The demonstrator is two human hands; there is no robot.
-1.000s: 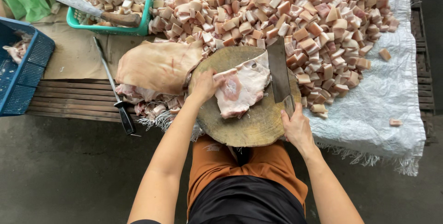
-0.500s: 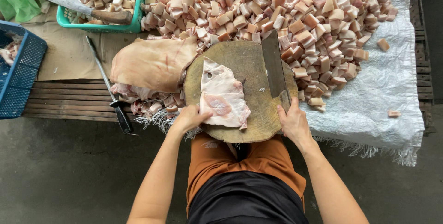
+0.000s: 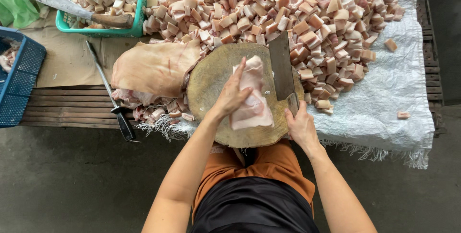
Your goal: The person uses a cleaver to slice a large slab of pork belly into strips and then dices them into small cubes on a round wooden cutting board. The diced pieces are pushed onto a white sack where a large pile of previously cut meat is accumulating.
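Rotated lengthwise since the earlier frame, the pork slab lies on the round wooden chopping block, left hand pressing it flat, right hand clenched around the cleaver poised alongside for cutting.

Below me, a grey concrete floor, stained; a slatted wooden bench stands on it under even daylight.

pale pink meat slab, tan wood block, grey cleaver, teal basket, blue crate, white woven sack
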